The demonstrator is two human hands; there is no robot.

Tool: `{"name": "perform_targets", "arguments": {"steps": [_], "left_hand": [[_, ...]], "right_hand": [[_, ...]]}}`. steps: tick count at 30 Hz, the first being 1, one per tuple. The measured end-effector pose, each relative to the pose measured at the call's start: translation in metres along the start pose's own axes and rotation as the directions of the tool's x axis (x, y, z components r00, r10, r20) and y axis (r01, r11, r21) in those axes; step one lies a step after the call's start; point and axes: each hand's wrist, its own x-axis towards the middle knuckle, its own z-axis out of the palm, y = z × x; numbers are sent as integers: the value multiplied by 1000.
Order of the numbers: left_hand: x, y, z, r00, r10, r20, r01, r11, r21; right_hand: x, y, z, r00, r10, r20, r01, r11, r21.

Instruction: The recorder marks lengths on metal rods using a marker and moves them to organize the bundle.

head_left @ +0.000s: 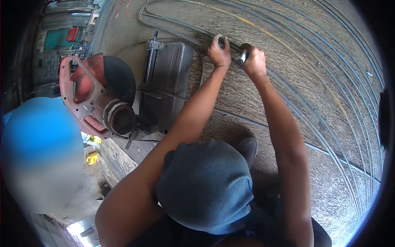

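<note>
My left hand (219, 51) is closed at the top middle, thumb and fingers curled round a dark rod (235, 46) that runs toward my other hand. Just to its right, my right hand (255, 61) grips a short silver metal cylinder (242, 57) with a dark round end. The cylinder touches or lies very near the rod; I cannot tell which. Fingers hide part of both things. Long, thin strands, rods or cables (288, 47), curve over the rough ground beneath and beyond my hands.
A red cut-off saw (84, 82) with a dark guard and a grey metal base (173, 68) stands left of my left arm. A rounded grey-blue cap (205, 185) fills the lower middle, near a dark shoe (248, 149). A yellow object (93, 158) lies lower left.
</note>
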Motion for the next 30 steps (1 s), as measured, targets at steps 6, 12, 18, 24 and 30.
{"name": "perform_targets", "arguments": {"steps": [6,12,18,24,30], "left_hand": [[-20,3,13,999,-48,20,50,996,-80],[5,-29,21,989,99,-107,-93,994,65],[0,-32,26,984,173,-46,-170,984,56],[1,-11,-18,987,149,55,-149,989,1],[-64,61,-32,959,-274,72,283,942,-180]], "right_hand": [[-15,13,-32,948,162,274,-96,967,-238],[-45,26,-102,948,185,259,-134,970,-201],[-77,30,-191,911,275,308,-176,933,-313],[-86,5,-260,859,310,407,-119,894,-431],[-113,10,-384,919,18,393,109,949,-297]]}}
